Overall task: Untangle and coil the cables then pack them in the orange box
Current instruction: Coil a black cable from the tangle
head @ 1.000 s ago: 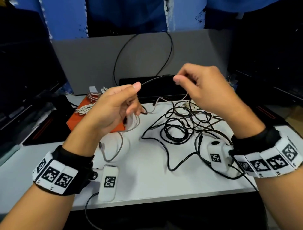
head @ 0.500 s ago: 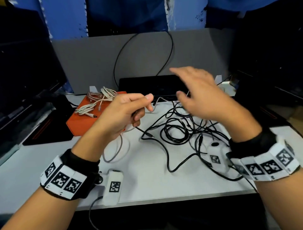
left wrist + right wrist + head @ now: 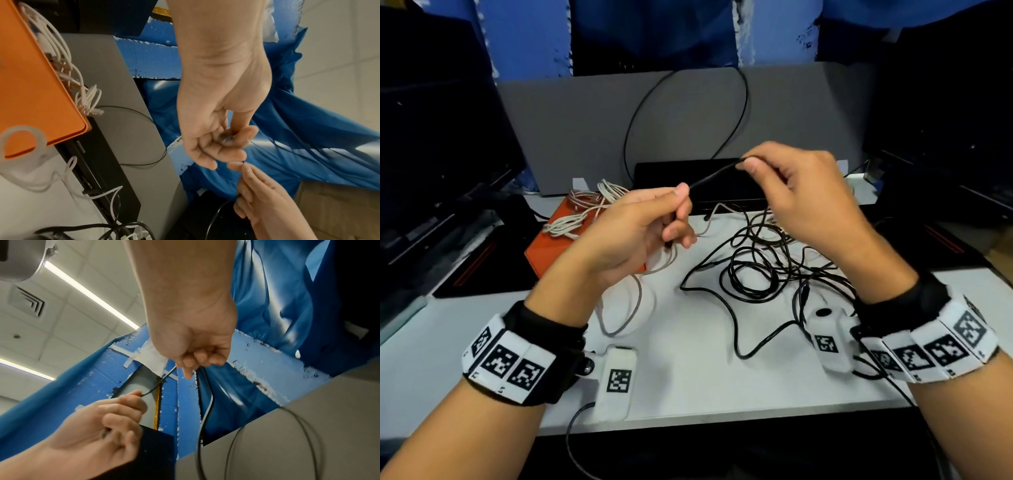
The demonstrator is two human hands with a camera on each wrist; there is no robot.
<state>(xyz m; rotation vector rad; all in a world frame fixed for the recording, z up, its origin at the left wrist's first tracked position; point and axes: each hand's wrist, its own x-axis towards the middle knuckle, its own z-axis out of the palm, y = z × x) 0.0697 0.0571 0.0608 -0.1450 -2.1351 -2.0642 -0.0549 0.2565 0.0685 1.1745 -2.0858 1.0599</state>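
White table (image 3: 688, 387): orange box (image 3: 551, 255), black cable tangle (image 3: 756, 274).

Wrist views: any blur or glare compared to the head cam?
Head view: sharp on the black cable, dim at the dark sides. Left wrist view: the white cable loop nearest the lens is out of focus. Right wrist view: the ceiling light strip glares, and the left hand is soft.

Head camera looks forward and down over the white table (image 3: 688, 387). Each wrist camera looks up along its palm, close to its fingers. All three show the black cable (image 3: 714, 175) stretched between both hands.
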